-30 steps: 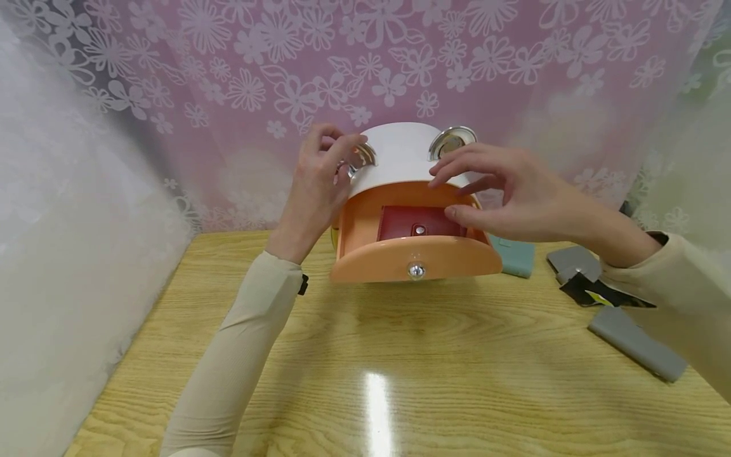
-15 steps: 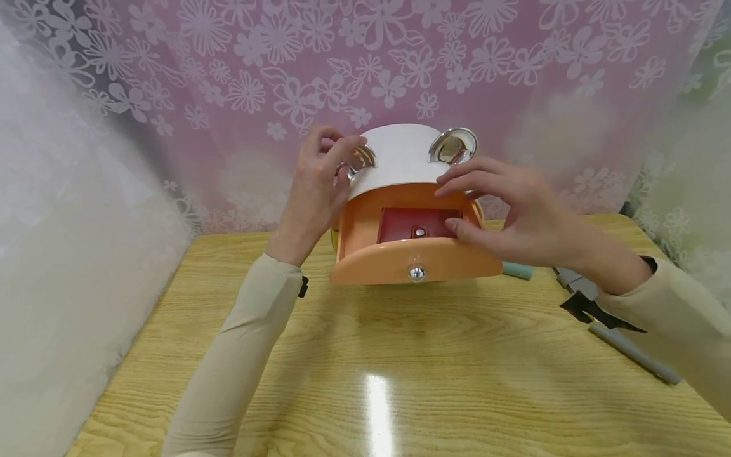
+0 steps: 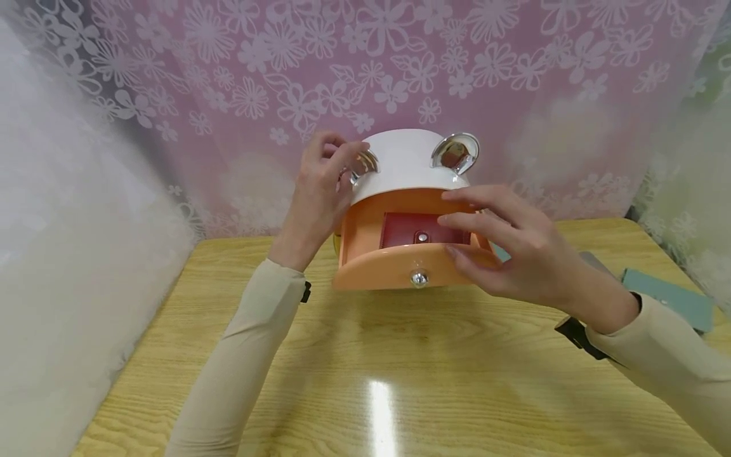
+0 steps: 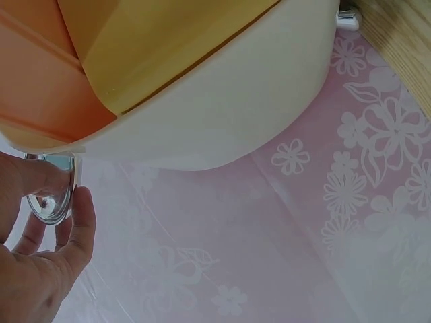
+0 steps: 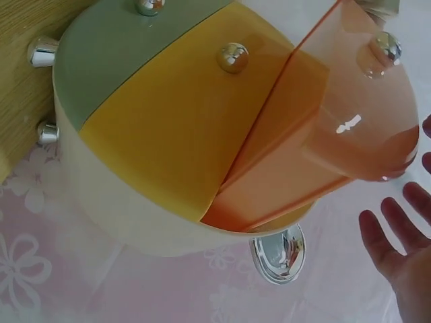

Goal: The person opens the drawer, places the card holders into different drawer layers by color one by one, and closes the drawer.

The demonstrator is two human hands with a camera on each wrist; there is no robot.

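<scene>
A small white cabinet with silver ears stands at the back of the table. Its orange top drawer is pulled out, and a dark red wallet with a snap lies inside. My left hand pinches the left silver ear between thumb and fingers. Over the right side of the drawer, my right hand has its fingers spread and relaxed, holding nothing. Whether its thumb touches the drawer front I cannot tell. Below the orange drawer, the yellow drawer and green drawer are closed.
To the right on the wooden table lies a green wallet, partly covered by my right sleeve. Part of a grey item shows behind the right hand. A pink flowered curtain hangs close behind the cabinet.
My right hand has come down and nearer to me, from the cabinet's top edge to the drawer front. The left hand keeps its hold; the wallet stays in the drawer.
</scene>
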